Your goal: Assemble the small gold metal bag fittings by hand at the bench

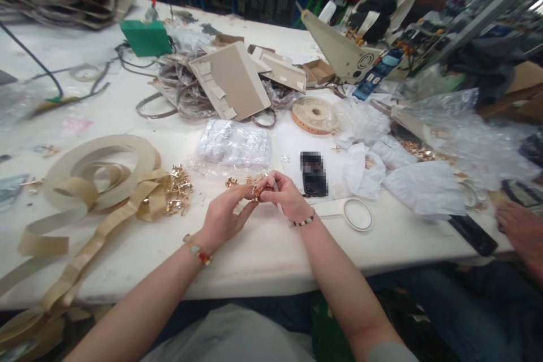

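My left hand (pixel 224 212) and my right hand (pixel 282 198) meet above the white tabletop, fingertips pinched together. Between them is a small gold-coloured metal fitting (pixel 257 193), partly covered by the fingers. Just behind the fingertips lie a few more gold fittings (pixel 231 182). A larger heap of them (pixel 178 189) sits left of my left hand, beside a loosely unwound beige tape (pixel 148 195). Beyond my hands rests a clear plastic bag with white contents (pixel 233 144). A phone with a pixelated screen (pixel 314 175) lies near my right hand.
A narrow tape roll (pixel 357 215) lies right of my right wrist. Further back are a wide tape roll (pixel 316 115), cardboard pieces (pixel 231 82), a green box (pixel 146 38) and a beige machine (pixel 339 48). Another person's hand (pixel 520 232) rests at the right edge.
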The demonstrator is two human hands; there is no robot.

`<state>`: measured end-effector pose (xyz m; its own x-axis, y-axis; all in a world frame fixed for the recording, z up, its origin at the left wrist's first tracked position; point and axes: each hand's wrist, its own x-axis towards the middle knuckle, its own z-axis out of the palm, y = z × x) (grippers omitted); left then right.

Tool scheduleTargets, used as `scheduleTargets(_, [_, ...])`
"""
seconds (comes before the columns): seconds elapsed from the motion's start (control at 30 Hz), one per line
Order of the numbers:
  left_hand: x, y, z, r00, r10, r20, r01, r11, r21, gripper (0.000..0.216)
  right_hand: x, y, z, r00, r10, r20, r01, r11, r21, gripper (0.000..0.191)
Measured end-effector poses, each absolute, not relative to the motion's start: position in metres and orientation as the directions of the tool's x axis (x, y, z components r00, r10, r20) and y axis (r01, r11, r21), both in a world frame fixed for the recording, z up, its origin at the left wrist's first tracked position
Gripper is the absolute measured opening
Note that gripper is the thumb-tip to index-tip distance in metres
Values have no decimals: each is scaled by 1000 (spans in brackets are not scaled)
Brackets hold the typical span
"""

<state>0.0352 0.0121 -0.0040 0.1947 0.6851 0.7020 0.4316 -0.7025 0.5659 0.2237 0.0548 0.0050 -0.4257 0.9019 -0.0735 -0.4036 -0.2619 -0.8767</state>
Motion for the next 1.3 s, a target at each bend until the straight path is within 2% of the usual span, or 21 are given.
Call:
scheduleTargets(0.2, [36,12,-8,117,663,739,465,-694,549,36,223,55,4,-447,892,-63,-337,-234,-912,47])
scheduleTargets(0.57, [31,12,-5,140,756,639,434,-627,647,25,221,54,1,-420,908,0,-193,-89,-977,46])
scheduleTargets(0.63, [28,13,-1,143,770,622,437,-613,659,23,222,55,1,-392,920,-4,-189,-85,-978,47])
scheduleTargets(0.73, [23,15,1,109,797,594,454,-571,684,7,223,56,2,-368,930,-22,-200,-102,-975,48])
scheduleTargets(0.87, [22,15,1,93,843,530,463,-508,726,9,224,56,3,-364,931,-37,-198,-116,-973,48])
scheduleTargets(1.3, [19,17,1,135,900,413,248,-435,866,13,224,56,2,-335,941,-43,-167,-104,-980,47])
